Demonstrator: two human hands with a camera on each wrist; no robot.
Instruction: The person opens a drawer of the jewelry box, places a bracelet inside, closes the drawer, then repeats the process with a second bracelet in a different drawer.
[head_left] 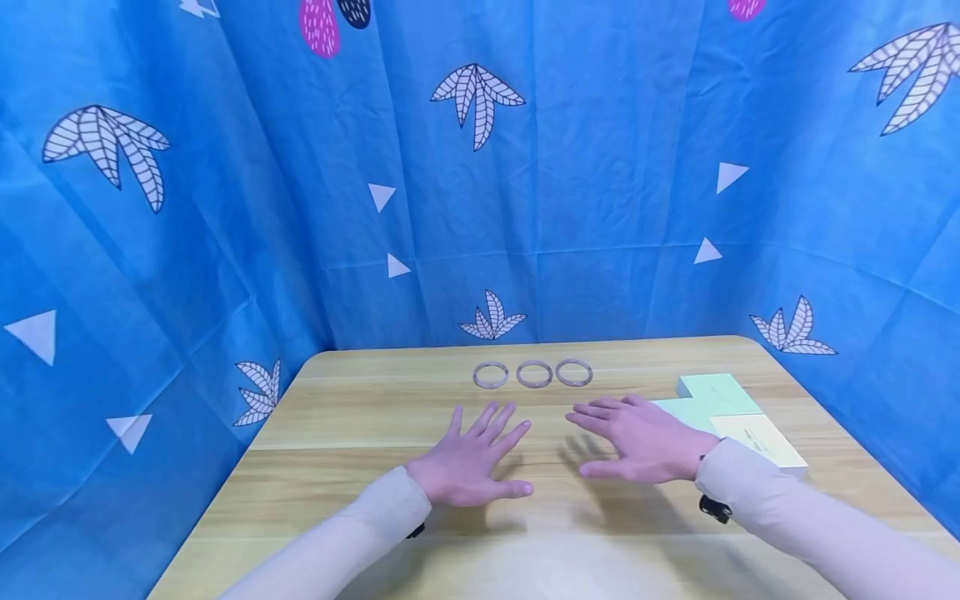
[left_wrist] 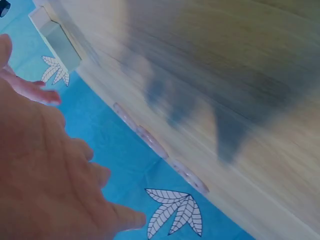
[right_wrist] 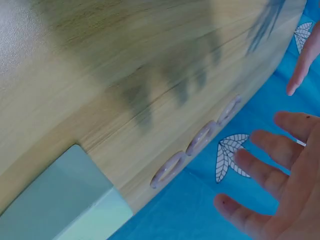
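Three slim mauve rings (head_left: 535,386) are lined up far back on a wood-grained table (head_left: 300,483) — left hand (head_left: 467,468) and right hand (head_left: 647,442) (fingers spread) are held above it, flat-sided pastel boxes (head_left: 722,393) set near the right, creased blue cloth (head_left: 600,183) hung behind.

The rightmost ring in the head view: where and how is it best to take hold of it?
Best, I think, the right hand comes from above and the right and pinches the right rim of the rightmost ring. It lies flat, its thin band circles an open centre, and the middle ring sits close on its left.
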